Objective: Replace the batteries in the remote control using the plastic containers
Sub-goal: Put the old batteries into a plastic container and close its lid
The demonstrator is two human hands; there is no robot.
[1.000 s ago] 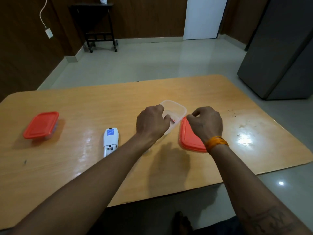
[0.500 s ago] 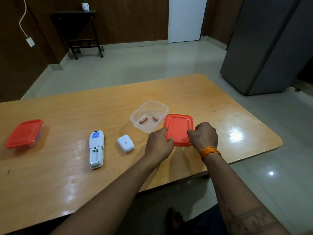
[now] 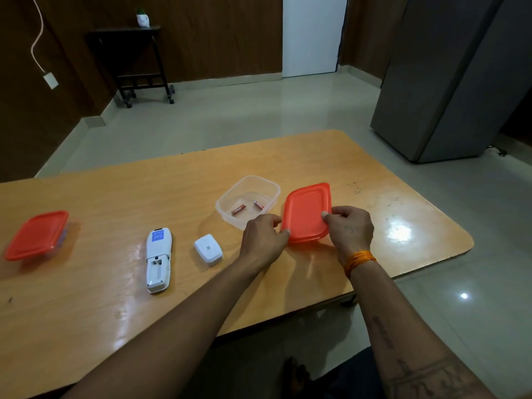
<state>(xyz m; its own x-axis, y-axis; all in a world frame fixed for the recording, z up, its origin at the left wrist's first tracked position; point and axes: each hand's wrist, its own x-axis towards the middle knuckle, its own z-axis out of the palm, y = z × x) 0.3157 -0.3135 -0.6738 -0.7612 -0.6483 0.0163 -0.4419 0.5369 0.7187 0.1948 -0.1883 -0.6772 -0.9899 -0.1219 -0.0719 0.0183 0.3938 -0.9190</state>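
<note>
An orange lid (image 3: 305, 211) is tilted up off the table, gripped at its near end by my left hand (image 3: 263, 237) and at its right edge by my right hand (image 3: 349, 228). Just left of it stands an open clear plastic container (image 3: 270, 188) with two red batteries (image 3: 238, 209) inside. A white remote control (image 3: 158, 259) lies face down with its battery bay open and empty. Its white battery cover (image 3: 207, 249) lies between the remote and my left hand.
A second clear container with an orange lid (image 3: 37, 234) on it sits at the far left of the wooden table (image 3: 121, 185). The table's near edge and rounded right corner are close to my arms. A grey cabinet (image 3: 449, 82) stands on the floor at right.
My left hand left the open container and both hands came onto the orange lid, which now rises off the table. The view shifted, so the remote and cover came into sight.
</note>
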